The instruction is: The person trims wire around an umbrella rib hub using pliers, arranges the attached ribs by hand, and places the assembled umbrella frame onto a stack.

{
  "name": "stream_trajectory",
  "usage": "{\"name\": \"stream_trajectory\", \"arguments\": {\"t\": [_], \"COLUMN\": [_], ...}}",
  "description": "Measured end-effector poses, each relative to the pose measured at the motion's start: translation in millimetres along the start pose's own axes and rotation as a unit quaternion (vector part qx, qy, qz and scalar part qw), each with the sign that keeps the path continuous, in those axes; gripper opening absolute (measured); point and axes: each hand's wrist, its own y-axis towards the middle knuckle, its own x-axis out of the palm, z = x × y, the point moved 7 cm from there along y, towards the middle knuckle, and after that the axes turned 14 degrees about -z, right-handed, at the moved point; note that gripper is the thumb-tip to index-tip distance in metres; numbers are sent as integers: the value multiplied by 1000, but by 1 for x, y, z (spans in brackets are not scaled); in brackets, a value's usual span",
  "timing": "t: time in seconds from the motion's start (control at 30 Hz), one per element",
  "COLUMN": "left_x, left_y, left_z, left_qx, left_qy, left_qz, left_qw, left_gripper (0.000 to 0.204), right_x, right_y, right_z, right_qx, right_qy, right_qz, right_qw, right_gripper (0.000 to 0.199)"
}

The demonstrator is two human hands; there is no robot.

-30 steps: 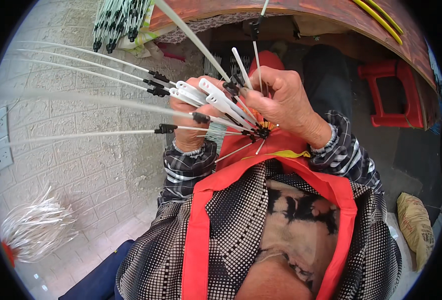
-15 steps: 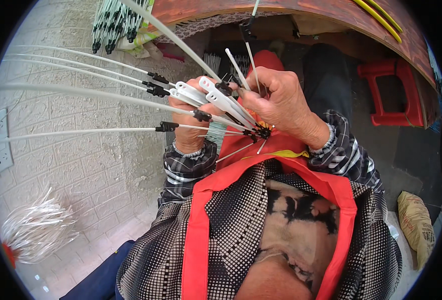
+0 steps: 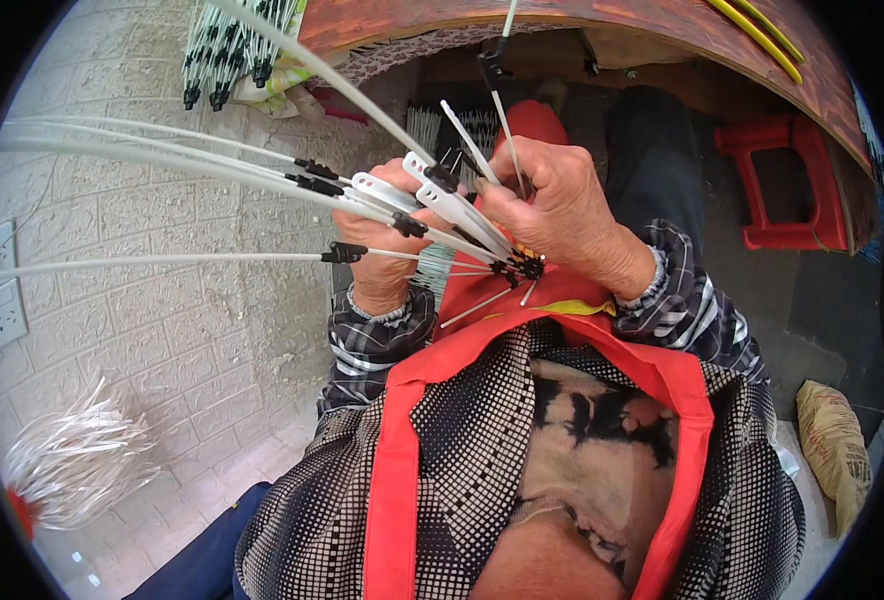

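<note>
In front of my lap is a frame of thin white rods (image 3: 162, 263) with black joints (image 3: 342, 253), like an umbrella's ribs, meeting at a black hub (image 3: 529, 266). Flat white ribs with holed ends (image 3: 447, 208) lean out from the hub. My left hand (image 3: 382, 282) is closed around several of these ribs, its fingers partly hidden behind them. Beside it, my right hand (image 3: 567, 205) is closed in a pinch on a narrow white rib (image 3: 467, 138). Another thin rod with a black joint (image 3: 492, 70) passes down by its fingers.
A red-brown wooden table (image 3: 442, 28) curves across the top, bearing yellow tubes (image 3: 757, 40). Bundled black-jointed rods (image 3: 237, 50) hang at upper left by a pale brick-patterned wall (image 3: 192, 330). A red plastic stool (image 3: 792, 185) and a tan sack (image 3: 832, 450) are at right; white strips (image 3: 82, 455) lie lower left.
The rods reaching left have shifted, and the upper ones now lie closer together. The narrow rib at my right hand tilts slightly more left. Both hands stay nearly in place.
</note>
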Motion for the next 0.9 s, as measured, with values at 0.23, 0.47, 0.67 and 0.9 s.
{"name": "stream_trajectory", "arguments": {"t": [0.23,0.47,0.67,0.9], "left_x": [-2,-2,0,-3], "left_y": [-6,-6,-3,-5], "left_z": [-3,-1,2,2], "left_qx": [6,12,18,22], "left_qy": [-37,-50,-39,28], "left_qz": [40,38,21,36], "left_qw": [998,998,999,999], "left_gripper": [19,19,19,18], "right_x": [-1,-1,0,0], "right_y": [0,0,0,0], "right_z": [-2,-1,-2,-1], "right_qx": [-8,-7,-7,-8], "right_qy": [-14,-10,-15,-21], "right_qz": [9,7,10,12], "right_qw": [1000,1000,1000,1000], "right_gripper": [18,18,17,16]}}
